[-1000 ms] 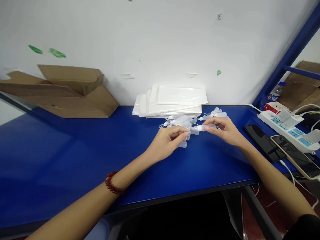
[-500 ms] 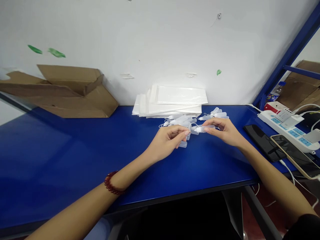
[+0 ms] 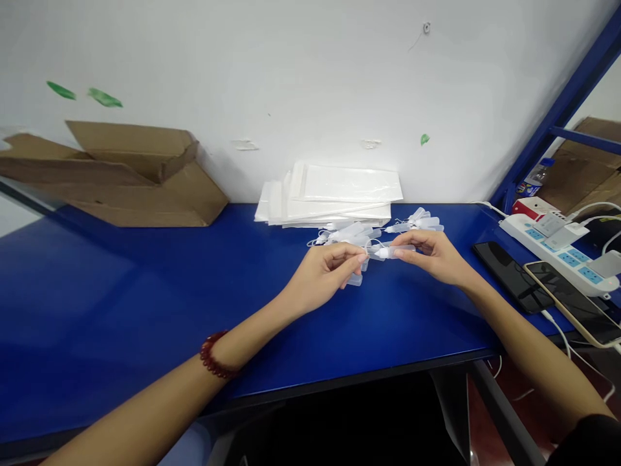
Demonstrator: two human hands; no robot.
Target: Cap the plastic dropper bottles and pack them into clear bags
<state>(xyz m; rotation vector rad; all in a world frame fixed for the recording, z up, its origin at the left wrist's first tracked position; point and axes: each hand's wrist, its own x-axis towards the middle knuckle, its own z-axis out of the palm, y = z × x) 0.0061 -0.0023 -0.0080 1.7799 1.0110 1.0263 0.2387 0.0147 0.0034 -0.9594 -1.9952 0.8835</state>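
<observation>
- One cardboard box (image 3: 145,175) lies far to the left of the grip.
- The left hand (image 3: 326,275) has thumb and forefinger pressed together on the tip of one clear tube (image 3: 395,251).
- The right hand (image 3: 431,257) pinches that tube's other end, just above the blue table (image 3: 145,310).
- Loose tubes (image 3: 359,232) are heaped just behind the grip, too tangled to count.
- Two phones (image 3: 514,277) lie to its right.

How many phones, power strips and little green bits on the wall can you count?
Flat dark-screened phones: 2
White plastic power strip: 1
Small green scraps: 3
Total: 6
</observation>
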